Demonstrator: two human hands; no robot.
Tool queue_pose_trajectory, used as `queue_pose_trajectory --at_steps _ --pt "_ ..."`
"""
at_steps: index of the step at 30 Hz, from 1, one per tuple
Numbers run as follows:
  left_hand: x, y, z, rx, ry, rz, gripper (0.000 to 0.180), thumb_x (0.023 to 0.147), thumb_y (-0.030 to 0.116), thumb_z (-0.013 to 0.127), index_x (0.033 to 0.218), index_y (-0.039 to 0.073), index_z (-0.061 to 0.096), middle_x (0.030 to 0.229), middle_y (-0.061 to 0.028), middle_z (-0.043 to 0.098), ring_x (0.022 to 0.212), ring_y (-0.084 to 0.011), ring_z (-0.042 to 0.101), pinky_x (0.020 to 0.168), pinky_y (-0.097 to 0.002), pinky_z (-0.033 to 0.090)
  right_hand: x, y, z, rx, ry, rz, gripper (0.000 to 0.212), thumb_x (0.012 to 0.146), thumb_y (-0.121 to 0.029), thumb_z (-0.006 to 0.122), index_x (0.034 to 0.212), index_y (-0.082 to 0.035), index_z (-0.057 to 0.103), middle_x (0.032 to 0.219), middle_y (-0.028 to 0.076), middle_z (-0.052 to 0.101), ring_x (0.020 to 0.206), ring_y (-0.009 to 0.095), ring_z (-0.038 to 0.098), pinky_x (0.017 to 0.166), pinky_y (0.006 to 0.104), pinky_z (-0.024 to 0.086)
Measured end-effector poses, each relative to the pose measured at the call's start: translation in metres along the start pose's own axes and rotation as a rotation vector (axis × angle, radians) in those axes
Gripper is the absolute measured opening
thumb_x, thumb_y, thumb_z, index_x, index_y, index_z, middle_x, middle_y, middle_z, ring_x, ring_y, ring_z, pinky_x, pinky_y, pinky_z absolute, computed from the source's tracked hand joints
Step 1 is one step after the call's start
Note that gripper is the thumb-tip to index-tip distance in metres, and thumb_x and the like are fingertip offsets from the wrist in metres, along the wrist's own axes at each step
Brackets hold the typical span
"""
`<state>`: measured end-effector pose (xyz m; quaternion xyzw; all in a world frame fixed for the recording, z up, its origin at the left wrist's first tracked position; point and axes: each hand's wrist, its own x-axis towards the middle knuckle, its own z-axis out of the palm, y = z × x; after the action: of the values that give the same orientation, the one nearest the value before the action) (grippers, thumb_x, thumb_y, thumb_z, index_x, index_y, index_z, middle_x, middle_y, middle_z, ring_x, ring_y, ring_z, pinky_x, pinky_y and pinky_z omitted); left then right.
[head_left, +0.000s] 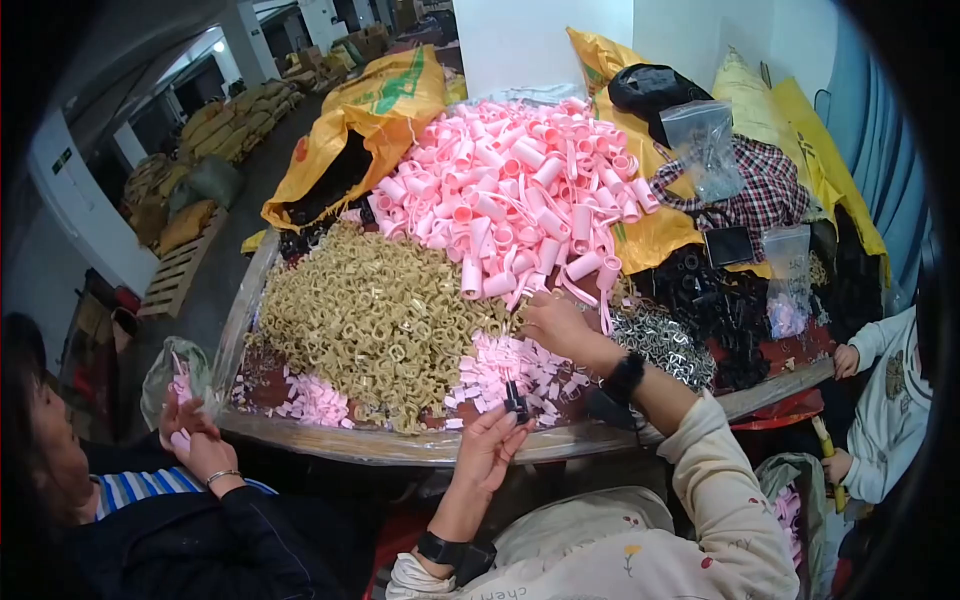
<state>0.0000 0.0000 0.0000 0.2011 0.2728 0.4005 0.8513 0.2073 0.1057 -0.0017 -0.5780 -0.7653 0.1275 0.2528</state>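
My left hand (487, 452) pinches a small black plastic part (516, 401) between thumb and fingers, just over the table's near edge. Farther in, my right hand (560, 326) reaches down with its fingers curled together where several heaps meet; whatever its fingertips grip is hidden. Pink plastic tubes with straps (540, 190) rise in a big mound beyond it. To its left spreads a heap of tan ring-shaped pieces (365, 300). Small flat pink pieces (500, 365) lie between my two hands. Silver metal buckles or rings (655, 345) are piled to the right of my right hand.
Black parts (720, 310) cover the table's right side, near clear plastic bags (788, 275) and checked cloth (765, 180). A yellow sack (375, 120) lies at the back left. At left, a co-worker's hands (200, 450) hold pink pieces; another person's hand (846, 361) touches the right edge.
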Motion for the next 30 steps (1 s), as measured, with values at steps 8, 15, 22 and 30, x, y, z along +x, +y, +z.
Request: queue_pose_trajectory --at_steps 8,15,22,30 --pt "-0.006 0.001 -0.014 -0.056 0.038 0.047 0.017 0.081 0.003 0.051 0.096 -0.003 0.054 0.088 -0.0137 0.06 0.084 -0.0244 0.06 0.066 -0.024 0.053 0.034 -0.015 0.028 -0.248 0.114 0.211 0.026 0.067 -0.029 0.06 0.082 -0.008 0.061 0.091 0.011 0.053 0.079 0.026 0.056 0.07 0.0449 0.039" --pt "-0.007 -0.004 -0.01 -0.065 -0.001 0.014 0.022 0.081 0.004 0.053 0.101 -0.004 0.052 0.092 -0.0127 0.059 0.084 -0.0214 0.06 0.067 -0.0217 0.052 0.022 0.0 0.032 -0.443 0.295 0.161 0.018 0.065 -0.025 0.061 0.071 -0.009 0.063 0.072 0.011 0.053 0.068 0.028 0.054 0.057 0.0414 0.039" --pt "0.001 0.013 -0.006 -0.03 -0.017 0.13 0.026 0.081 0.006 0.053 0.105 -0.003 0.05 0.094 -0.0113 0.059 0.085 -0.0197 0.059 0.072 -0.0244 0.05 -0.023 -0.028 -0.015 0.834 -0.085 0.12 0.011 0.075 -0.011 0.056 0.08 -0.001 0.059 0.067 -0.001 0.053 0.058 0.007 0.047 0.053 0.0236 0.036" --pt "0.019 0.001 0.01 -0.154 -0.13 0.115 0.025 0.081 0.007 0.053 0.104 -0.001 0.051 0.095 -0.0091 0.058 0.086 -0.0181 0.058 0.077 -0.0277 0.049 -0.071 -0.055 -0.025 0.947 -0.158 0.135 0.01 0.077 -0.007 0.056 0.081 0.002 0.058 0.063 0.0 0.053 0.058 0.004 0.044 0.054 0.0216 0.038"
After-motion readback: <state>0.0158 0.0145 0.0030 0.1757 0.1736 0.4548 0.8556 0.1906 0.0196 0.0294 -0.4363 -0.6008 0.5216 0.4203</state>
